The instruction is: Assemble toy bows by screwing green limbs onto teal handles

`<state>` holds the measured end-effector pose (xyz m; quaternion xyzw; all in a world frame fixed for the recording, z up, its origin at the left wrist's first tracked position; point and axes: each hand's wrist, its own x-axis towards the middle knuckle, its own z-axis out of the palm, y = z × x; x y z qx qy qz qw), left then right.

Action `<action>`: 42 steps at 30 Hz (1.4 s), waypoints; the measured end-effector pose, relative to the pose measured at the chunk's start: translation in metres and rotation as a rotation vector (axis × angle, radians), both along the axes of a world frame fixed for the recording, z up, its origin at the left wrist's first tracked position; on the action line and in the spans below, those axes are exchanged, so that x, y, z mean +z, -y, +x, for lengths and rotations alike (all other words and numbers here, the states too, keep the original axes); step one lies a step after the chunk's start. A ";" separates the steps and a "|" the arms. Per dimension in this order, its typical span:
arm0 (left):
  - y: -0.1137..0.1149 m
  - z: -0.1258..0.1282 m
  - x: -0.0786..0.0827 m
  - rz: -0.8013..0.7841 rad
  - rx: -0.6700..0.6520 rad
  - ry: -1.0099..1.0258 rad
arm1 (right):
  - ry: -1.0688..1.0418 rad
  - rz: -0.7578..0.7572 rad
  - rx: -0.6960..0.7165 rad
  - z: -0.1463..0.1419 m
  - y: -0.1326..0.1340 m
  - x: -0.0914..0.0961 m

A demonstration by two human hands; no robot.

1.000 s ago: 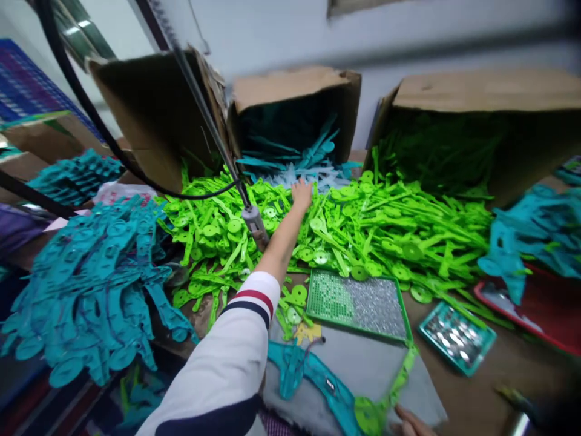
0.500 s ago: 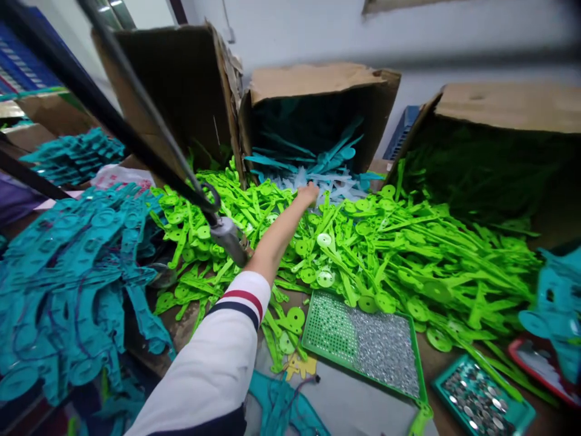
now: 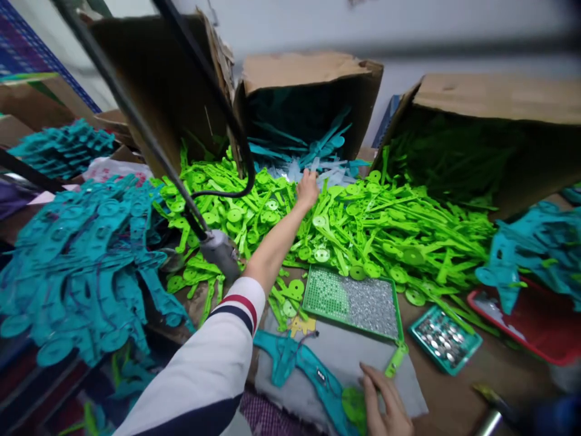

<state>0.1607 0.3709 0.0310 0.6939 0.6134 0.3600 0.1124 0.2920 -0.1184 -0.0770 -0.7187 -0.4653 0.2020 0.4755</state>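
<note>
My left hand reaches out over the heap of bright green plastic parts, its fingers closed on a whitish translucent plastic strip that sticks up from them. Behind it lie more such strips. Low in the view, my right hand is partly in sight with its fingers apart. It is beside a bright green disc-shaped part at the end of a teal plastic piece lying on a grey cloth. Whether the fingers touch the disc, I cannot tell.
A green tray holds small silvery pieces; a teal tray holds shiny metal discs. Stacked teal parts lie left, by a metal rod. Cardboard boxes stand behind. A red bin is at right.
My left hand has lifted slightly and now shows a whitish strip in its fingers. My right hand has come into view at the bottom, near the teal piece. The view has shifted.
</note>
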 end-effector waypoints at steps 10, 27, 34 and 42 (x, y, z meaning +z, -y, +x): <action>0.176 0.032 -0.015 0.139 -0.133 0.533 | -0.305 0.005 0.176 -0.038 -0.026 0.050; 0.377 -0.173 -0.084 0.060 -0.543 -0.049 | -0.604 0.065 -0.111 -0.002 -0.001 0.027; 0.355 -0.169 -0.076 -0.036 -0.487 -0.210 | -0.468 0.011 -0.302 0.053 0.047 0.006; 0.392 -0.063 -0.032 -0.302 -0.818 0.117 | -0.657 -0.075 -0.222 0.060 0.047 -0.017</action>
